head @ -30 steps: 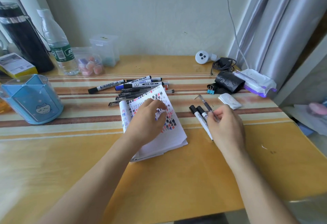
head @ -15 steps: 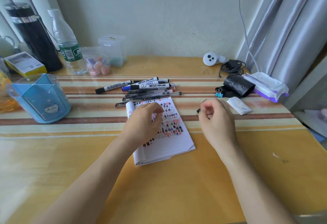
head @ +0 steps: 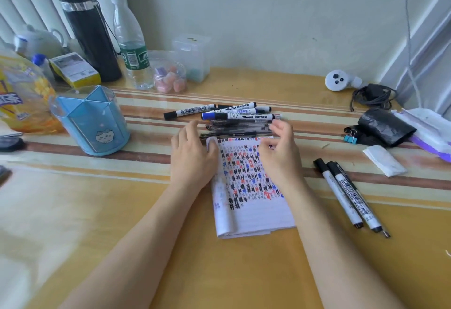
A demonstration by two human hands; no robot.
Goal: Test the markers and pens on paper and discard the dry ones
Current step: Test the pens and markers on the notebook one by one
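Paper pad (head: 253, 201), scribbled over in black, red and blue, lies flat on the table (head: 219, 272) in front of the person. To its right, apart from it, two whiteboard markers (head: 346, 194) lie side by side. The left hand (head: 190, 159) rests on the pad's top left corner, fingers nearly straight. The right hand (head: 280, 155) hovers over the top right corner, loosely curled and holding nothing. Just beyond the pad lies the pile of markers and pens (head: 234, 118), and a blue pen holder (head: 92, 120) stands off to the left.

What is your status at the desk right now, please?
Left hand on the scribbled paper's left edge, right hand empty, both by the pen pile. Two whiteboard markers lie apart at right. Nothing in the way.
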